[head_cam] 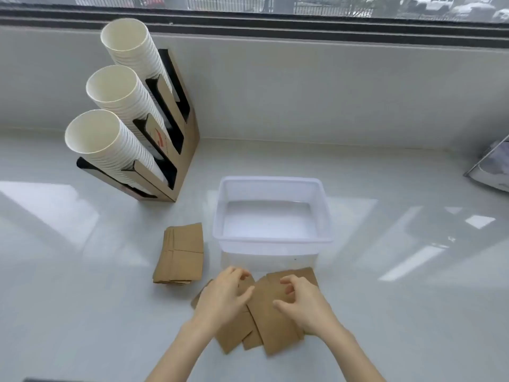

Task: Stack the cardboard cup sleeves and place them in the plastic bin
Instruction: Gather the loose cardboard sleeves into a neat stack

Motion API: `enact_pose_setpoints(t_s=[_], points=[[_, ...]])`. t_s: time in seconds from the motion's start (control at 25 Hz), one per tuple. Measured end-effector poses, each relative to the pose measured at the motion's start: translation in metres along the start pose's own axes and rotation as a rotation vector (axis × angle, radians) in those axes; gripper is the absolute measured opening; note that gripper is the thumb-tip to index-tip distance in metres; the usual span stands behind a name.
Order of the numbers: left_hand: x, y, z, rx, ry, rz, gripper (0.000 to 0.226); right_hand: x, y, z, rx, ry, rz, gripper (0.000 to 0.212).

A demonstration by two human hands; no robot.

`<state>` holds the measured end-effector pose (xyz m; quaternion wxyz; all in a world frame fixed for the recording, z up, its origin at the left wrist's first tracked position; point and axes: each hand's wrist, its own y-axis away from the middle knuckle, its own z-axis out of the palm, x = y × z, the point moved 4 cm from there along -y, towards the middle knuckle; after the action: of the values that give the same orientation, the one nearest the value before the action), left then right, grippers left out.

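Several flat brown cardboard sleeves (272, 323) lie fanned out and overlapping on the white counter, just in front of a clear plastic bin (271, 241) that holds nothing. My left hand (224, 295) rests on the left part of this loose pile, fingers curled and spread. My right hand (303, 301) presses on the right part, fingers apart, palm down. Neither hand has lifted a sleeve. A second, neater stack of sleeves (180, 253) sits to the left of the bin, apart from both hands.
A cardboard cup dispenser (176, 150) with three tilted columns of white paper cups (110, 144) stands at the back left. A wall and window sill run behind the counter. A shiny grey object (490, 166) sits at the right edge.
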<state>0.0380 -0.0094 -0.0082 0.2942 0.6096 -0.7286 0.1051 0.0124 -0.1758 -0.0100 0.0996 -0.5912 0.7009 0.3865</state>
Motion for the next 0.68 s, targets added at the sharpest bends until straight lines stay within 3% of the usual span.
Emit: enact_pose_setpoints(t_s=[0.32, 0.68], points=[[-0.005, -0.006, 0.021, -0.088, -0.080, -0.019, 0.042, -0.008, 0.005, 0.024, 0.016, 0.249, 0.059, 0.051], [0.003, 0.000, 0.025, -0.055, 0.073, 0.018, 0.029, -0.011, 0.006, 0.027, 0.132, 0.173, 0.014, 0.038]])
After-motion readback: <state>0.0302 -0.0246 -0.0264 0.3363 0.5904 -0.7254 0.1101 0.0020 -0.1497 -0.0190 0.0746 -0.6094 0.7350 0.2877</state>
